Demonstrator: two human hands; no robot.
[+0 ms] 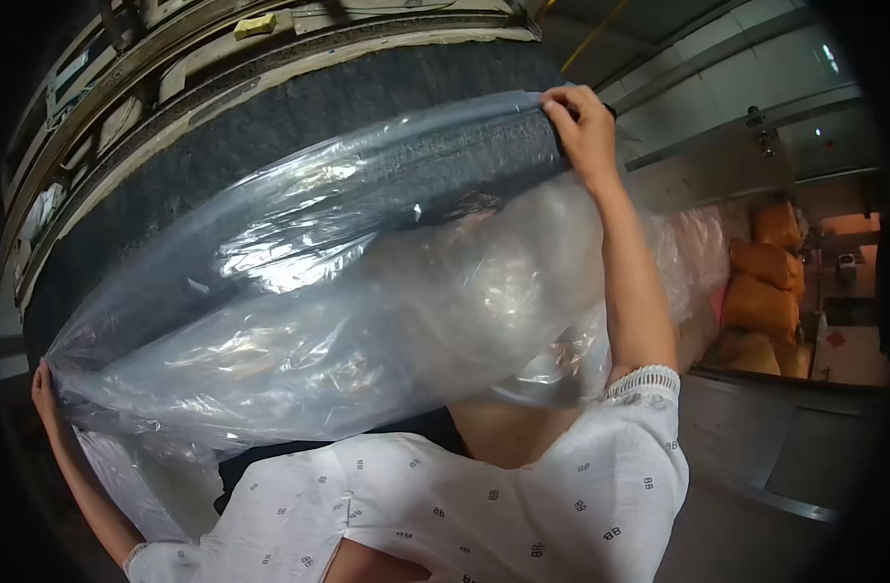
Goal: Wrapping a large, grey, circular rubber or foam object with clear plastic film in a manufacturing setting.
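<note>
A large clear plastic sheet or bag [270, 379] stretches between my two hands, puffed out and shiny with creases. At the far left my left hand [45, 391] grips its gathered corner, with the fingers partly hidden. My right hand [583, 126] reaches up and away to the right, pinching the upper edge between thumb and fingers. Through the film and behind it shows the dark flat surface [212, 146] of a long bench or machine bed. The lower folds of the plastic hang against my front.
A metal frame with rails [124, 73] runs along the far side, and a small yellow block [256, 26] sits on it. Stacked orange sacks [762, 282] stand at the right. More clear plastic [693, 243] lies beyond my right arm. A grey panel [756, 437] is at the lower right.
</note>
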